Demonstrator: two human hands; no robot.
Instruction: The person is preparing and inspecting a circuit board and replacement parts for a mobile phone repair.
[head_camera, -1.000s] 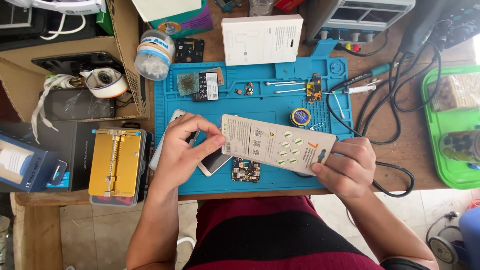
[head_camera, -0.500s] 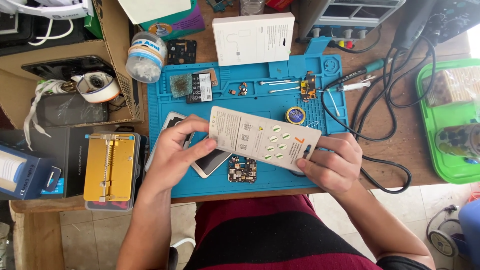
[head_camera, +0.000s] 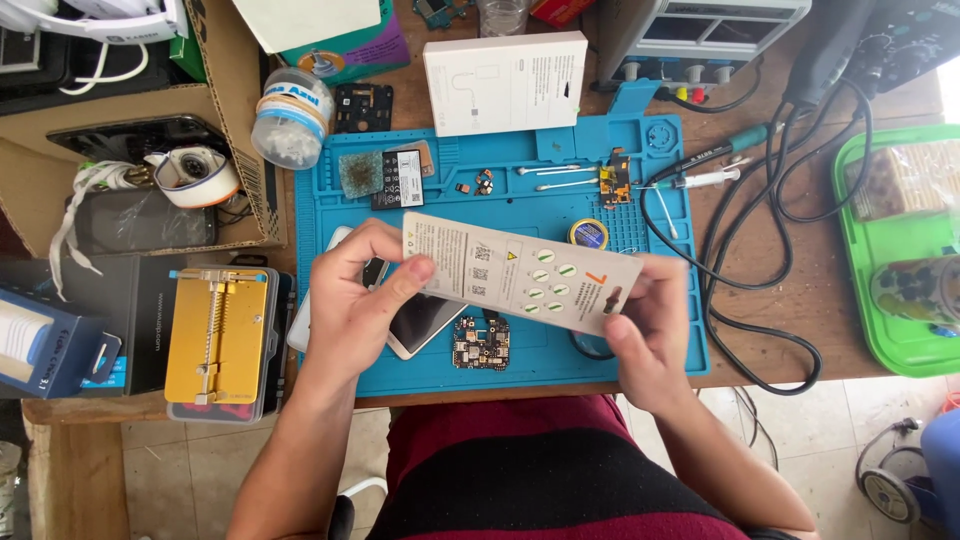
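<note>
Both my hands hold a long pale printed card (head_camera: 520, 272) with green marks above the blue work mat (head_camera: 520, 200). My left hand (head_camera: 352, 295) pinches its left end between thumb and fingers. My right hand (head_camera: 648, 325) grips the right end. Under the card and my left hand lies a white phone (head_camera: 425, 322), partly hidden. A small bare circuit board (head_camera: 482, 344) lies on the mat just below the card.
A gold metal holder (head_camera: 217, 335) sits at the left on dark boxes. A white box (head_camera: 505, 82), a plastic jar (head_camera: 292, 115), a tape roll (head_camera: 198, 175), small parts and swabs (head_camera: 560, 178) lie behind. Black cables (head_camera: 770, 290) and a green tray (head_camera: 895, 250) fill the right.
The card has stayed in both hands and shifted slightly in view; my left fingers have moved along its left end. The view has drifted a little.
</note>
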